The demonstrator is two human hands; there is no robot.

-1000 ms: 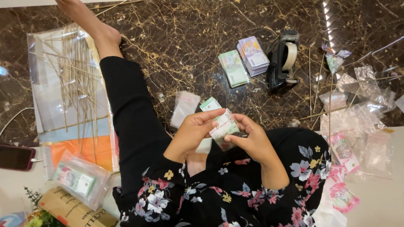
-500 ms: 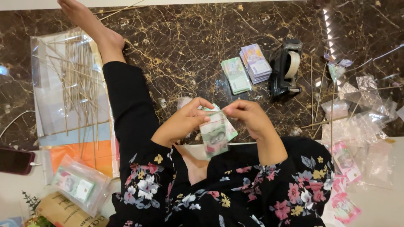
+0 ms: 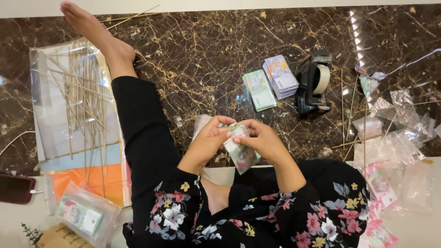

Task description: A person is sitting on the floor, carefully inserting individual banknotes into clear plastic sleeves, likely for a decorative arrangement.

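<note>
I sit on a dark marble floor (image 3: 206, 55) with my leg stretched out to the left. My left hand (image 3: 209, 140) and my right hand (image 3: 262, 140) meet in front of me. Together they pinch the top of a green banknote (image 3: 241, 154), which hangs down between them. Behind the hands lies a small clear plastic bag (image 3: 200, 124), partly hidden. Two stacks of banknotes lie further out, one green (image 3: 258, 89) and one purple (image 3: 281, 76).
A black tape dispenser (image 3: 314, 85) stands right of the stacks. Thin wooden sticks (image 3: 80, 96) lie on clear and orange sheets at the left. Small clear bags and wrapped notes (image 3: 390, 147) are scattered at the right. A bagged bundle (image 3: 80, 216) and a phone (image 3: 16, 188) lie at the lower left.
My hands have shifted from a small wad of notes to a single green note, which now hangs unfolded from my fingertips. The view has tilted a little.
</note>
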